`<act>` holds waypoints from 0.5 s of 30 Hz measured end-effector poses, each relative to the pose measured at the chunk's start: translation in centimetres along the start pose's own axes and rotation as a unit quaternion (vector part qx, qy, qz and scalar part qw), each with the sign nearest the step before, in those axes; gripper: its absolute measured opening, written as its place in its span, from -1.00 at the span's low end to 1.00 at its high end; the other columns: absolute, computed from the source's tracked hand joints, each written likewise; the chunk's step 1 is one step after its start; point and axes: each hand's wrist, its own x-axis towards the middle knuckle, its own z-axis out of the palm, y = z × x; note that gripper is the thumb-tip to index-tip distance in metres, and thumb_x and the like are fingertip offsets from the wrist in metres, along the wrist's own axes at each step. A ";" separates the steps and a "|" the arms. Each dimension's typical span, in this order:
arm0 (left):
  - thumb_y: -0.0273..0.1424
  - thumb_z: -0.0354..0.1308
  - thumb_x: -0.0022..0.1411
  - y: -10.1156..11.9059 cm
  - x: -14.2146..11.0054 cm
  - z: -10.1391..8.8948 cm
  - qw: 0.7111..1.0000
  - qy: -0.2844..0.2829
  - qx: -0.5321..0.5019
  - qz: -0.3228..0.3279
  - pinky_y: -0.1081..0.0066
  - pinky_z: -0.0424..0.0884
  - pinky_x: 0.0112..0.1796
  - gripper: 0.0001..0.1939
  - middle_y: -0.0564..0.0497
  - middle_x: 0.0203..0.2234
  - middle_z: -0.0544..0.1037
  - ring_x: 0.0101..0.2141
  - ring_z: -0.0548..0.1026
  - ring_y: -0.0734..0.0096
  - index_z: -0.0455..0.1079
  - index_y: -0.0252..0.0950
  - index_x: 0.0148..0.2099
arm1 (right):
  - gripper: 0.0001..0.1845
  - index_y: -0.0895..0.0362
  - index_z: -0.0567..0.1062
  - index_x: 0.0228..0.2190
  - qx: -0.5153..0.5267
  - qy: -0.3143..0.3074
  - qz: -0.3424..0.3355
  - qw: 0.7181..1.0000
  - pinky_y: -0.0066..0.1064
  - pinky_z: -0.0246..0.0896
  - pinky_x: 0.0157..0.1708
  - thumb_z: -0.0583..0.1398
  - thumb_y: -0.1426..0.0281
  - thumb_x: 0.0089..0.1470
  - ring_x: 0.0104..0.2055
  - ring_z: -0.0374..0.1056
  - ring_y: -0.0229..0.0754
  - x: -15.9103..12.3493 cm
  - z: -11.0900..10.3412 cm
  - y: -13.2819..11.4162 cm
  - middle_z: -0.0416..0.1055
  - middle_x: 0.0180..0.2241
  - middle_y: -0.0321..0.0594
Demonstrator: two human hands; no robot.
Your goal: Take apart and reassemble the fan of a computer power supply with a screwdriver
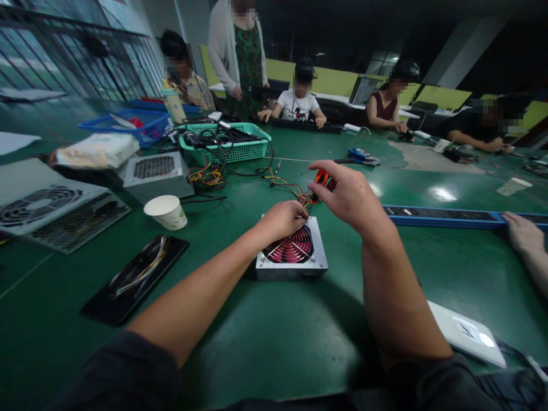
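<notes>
A silver computer power supply (319, 242) lies on the green table in front of me, its red fan (293, 245) facing up under a wire guard. My left hand (285, 220) rests on its far edge with the fingers pinched together; what they hold, if anything, is hidden. Just above and to the right, my right hand (349, 191) is curled around an orange-and-black screwdriver (321, 178), with thumb and forefinger apart. Most of the tool is hidden by the hand. A bundle of coloured wires (303, 197) runs from behind the power supply.
To the left are a paper cup (166, 211), a black tray with cables (135, 279) and more power supplies (158, 174). Behind stands a green basket of cables (231, 149). A blue power strip (445, 217), touched by another person's hand (524, 234), and a white device (466, 334) lie right.
</notes>
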 end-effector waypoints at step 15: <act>-0.47 0.16 0.19 0.1 0.0 -0.1 1.000 -0.001 -0.005 -0.002 0.41 0.42 -0.19 -0.82 -0.04 -0.23 0.65 -0.25 0.57 0.31 0.60 -0.29 -0.22 | -0.58 0.11 0.51 0.07 -0.001 -0.009 -0.011 1.000 -0.16 0.35 -0.09 0.20 0.32 0.18 -0.14 0.47 -0.03 -0.1 0.0 0.0 0.56 -0.09 -0.08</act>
